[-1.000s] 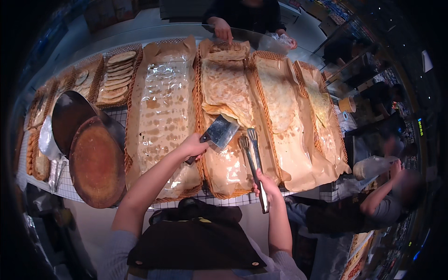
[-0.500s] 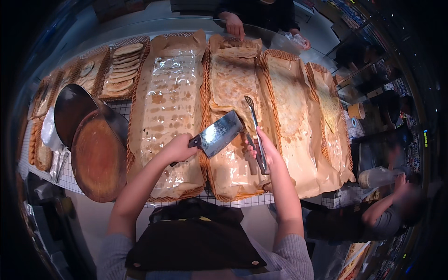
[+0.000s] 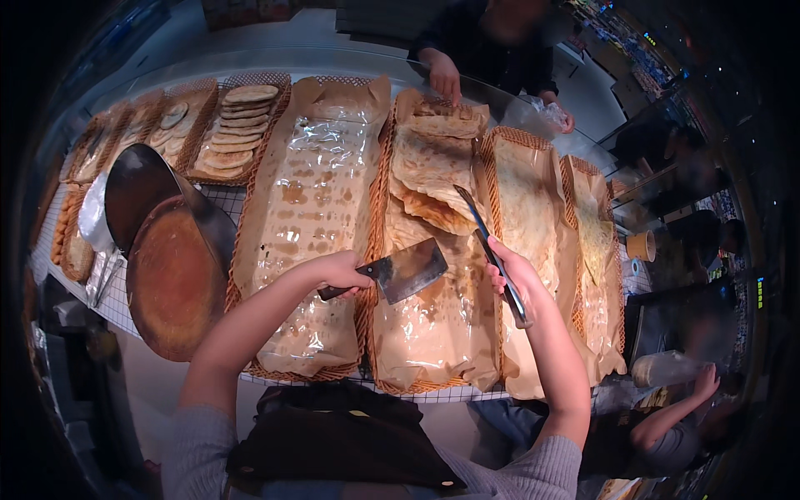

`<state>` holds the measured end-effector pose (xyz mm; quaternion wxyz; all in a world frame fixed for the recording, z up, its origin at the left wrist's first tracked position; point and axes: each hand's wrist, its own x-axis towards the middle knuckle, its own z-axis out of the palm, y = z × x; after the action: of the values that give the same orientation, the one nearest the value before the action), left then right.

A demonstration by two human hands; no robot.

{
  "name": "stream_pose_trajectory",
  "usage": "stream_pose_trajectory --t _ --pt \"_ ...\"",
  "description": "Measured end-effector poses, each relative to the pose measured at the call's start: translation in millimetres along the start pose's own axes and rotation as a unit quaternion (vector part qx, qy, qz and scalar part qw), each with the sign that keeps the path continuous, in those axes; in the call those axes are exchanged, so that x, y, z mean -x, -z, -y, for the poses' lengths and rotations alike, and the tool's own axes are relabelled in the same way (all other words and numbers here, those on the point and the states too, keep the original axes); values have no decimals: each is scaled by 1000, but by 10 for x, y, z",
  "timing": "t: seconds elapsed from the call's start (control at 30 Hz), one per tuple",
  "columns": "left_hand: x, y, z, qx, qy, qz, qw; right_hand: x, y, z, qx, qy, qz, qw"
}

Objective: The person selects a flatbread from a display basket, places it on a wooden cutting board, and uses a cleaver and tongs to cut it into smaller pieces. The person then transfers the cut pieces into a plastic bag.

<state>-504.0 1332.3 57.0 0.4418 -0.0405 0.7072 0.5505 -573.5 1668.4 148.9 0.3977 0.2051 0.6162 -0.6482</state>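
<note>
My left hand (image 3: pixel 339 273) is wrapped round the dark handle of a cleaver (image 3: pixel 414 271), whose broad blade points right over the paper-lined middle basket. A pair of metal tongs (image 3: pixel 493 250) is gripped in my right hand (image 3: pixel 512 271), tips pointing away from me. The tips are beside the right edge of a large browned flatbread (image 3: pixel 429 162); whether they touch it I cannot tell. The bread's near edge is folded and shows a browner side. Below it, the oil-stained brown paper (image 3: pixel 433 342) is bare.
Left of it stands a basket lined with greasy paper (image 3: pixel 312 225). A round wooden board (image 3: pixel 179 283) leans by a dark curved pan (image 3: pixel 137 192). Stacked round flatbreads (image 3: pixel 242 133) fill a farther basket. Across the glass, a person's hand (image 3: pixel 444 77) points down; a co-worker (image 3: pixel 667 425) is at right.
The whole view has shifted, so the baskets appear lower and farther right. The cleaver has drawn back from the bread's edge and its blade is turned. The tongs have rotated edge-on.
</note>
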Motion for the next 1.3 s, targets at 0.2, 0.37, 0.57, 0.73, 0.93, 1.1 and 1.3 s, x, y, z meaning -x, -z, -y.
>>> stream_pose_trajectory --t 0.2,0.37,0.57,0.73,0.93,1.1,1.3 --pt "-860 289 -432 129 8 -61 990 211 48 434 10 11 -28 999" --pt "-1163 720 -588 192 -13 -58 980 392 140 611 18 16 -39 999" --pt "-1262 958 -820 251 23 -37 967 432 309 555 -1 13 -60 998" --pt "-1478 1107 -783 281 -22 -1 959 496 329 482 3 17 -78 997" --pt "-1477 998 -798 262 -81 -16 962 735 337 281 11 9 -87 996" --pt "-1054 663 -889 282 -187 -18 941 1170 303 29 37 27 -83 996" --pt "19 367 -888 308 -281 -49 908 1728 206 -408 125 53 -44 990"
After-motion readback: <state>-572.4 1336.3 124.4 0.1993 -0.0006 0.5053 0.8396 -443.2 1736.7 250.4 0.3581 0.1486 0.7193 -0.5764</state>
